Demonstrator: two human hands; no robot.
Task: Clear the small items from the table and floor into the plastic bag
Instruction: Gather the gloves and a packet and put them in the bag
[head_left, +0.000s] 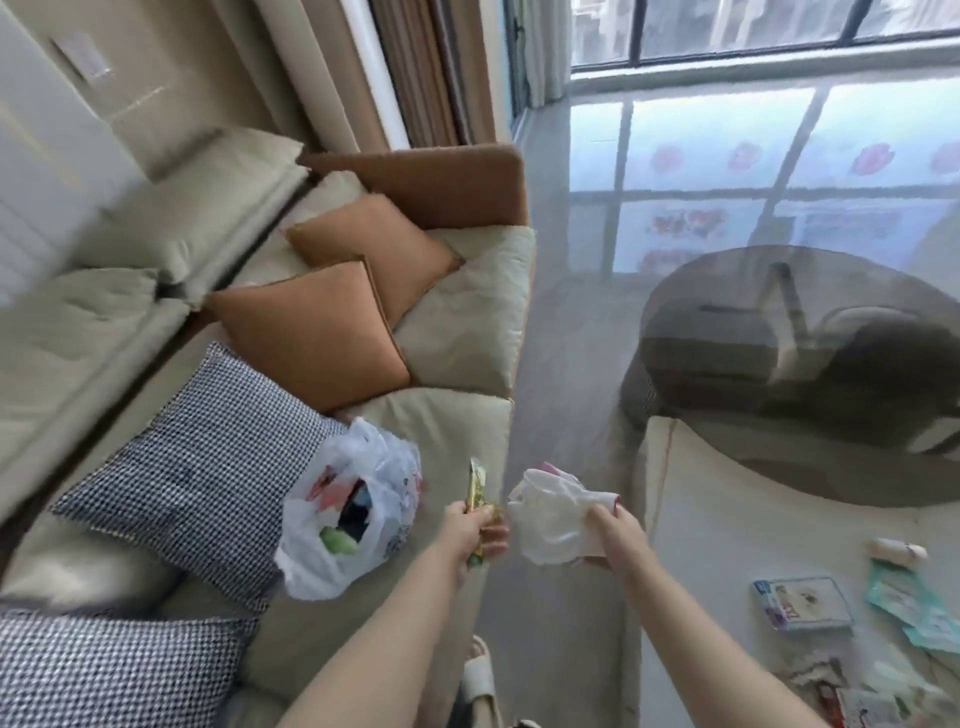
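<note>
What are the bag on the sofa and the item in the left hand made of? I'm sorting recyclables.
Bag on the sofa: thin translucent plastic film, crinkled and glossy, contents showing through. Item gripped by the left hand: likely a foil or plastic wrapper, judging by its shiny gold surface; blur leaves that uncertain.

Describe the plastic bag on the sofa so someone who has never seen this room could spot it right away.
Start at the cream sofa along the left. On its seat edge, beside the black-and-white checked cushion, sits a white plastic bag with its mouth open, showing colourful items inside. Unlike the crumpled white plastic in the right hand, nobody holds it.
</note>
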